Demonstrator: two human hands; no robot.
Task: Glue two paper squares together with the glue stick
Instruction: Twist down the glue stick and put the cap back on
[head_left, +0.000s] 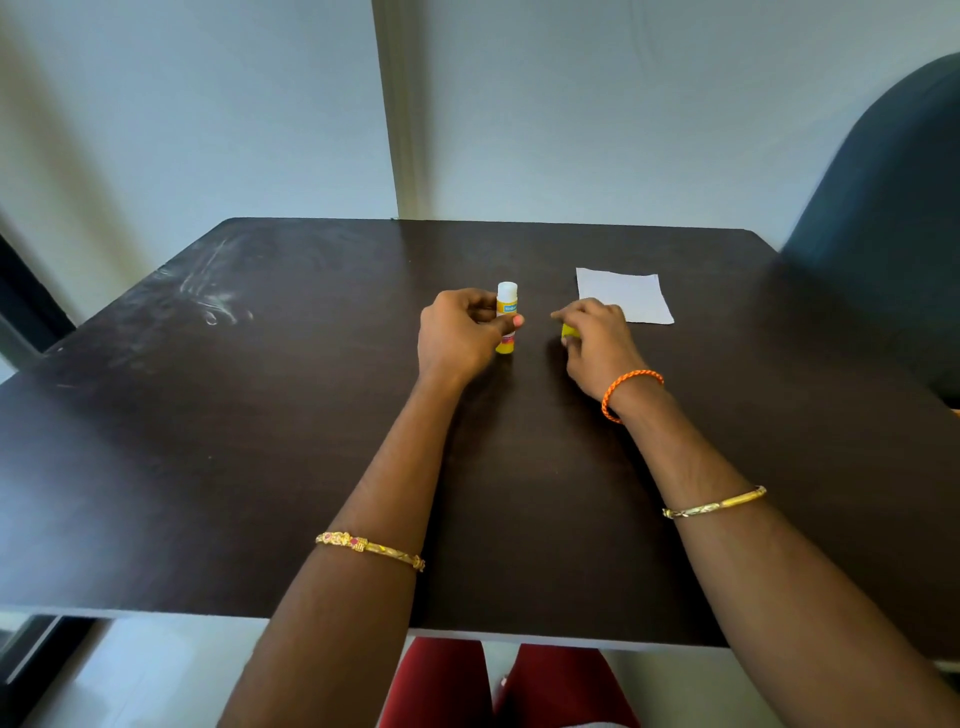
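Observation:
A yellow glue stick (506, 306) with a white top stands upright on the dark table (260, 441), its cap off. My left hand (460, 338) grips its body from the left. My right hand (597, 338) is closed around the yellow cap (568, 331), which rests low by the table to the right of the stick; most of the cap is hidden by my fingers. White paper (623, 295) lies flat just beyond my right hand; it looks like one sheet, and I cannot tell whether a second square lies under it.
A dark blue chair back (893, 208) rises at the table's right far corner. A pale wall (208, 104) stands right behind the table. Whitish smudges (218, 296) mark the table's far left. My red-clad knees (498, 686) show below the near edge.

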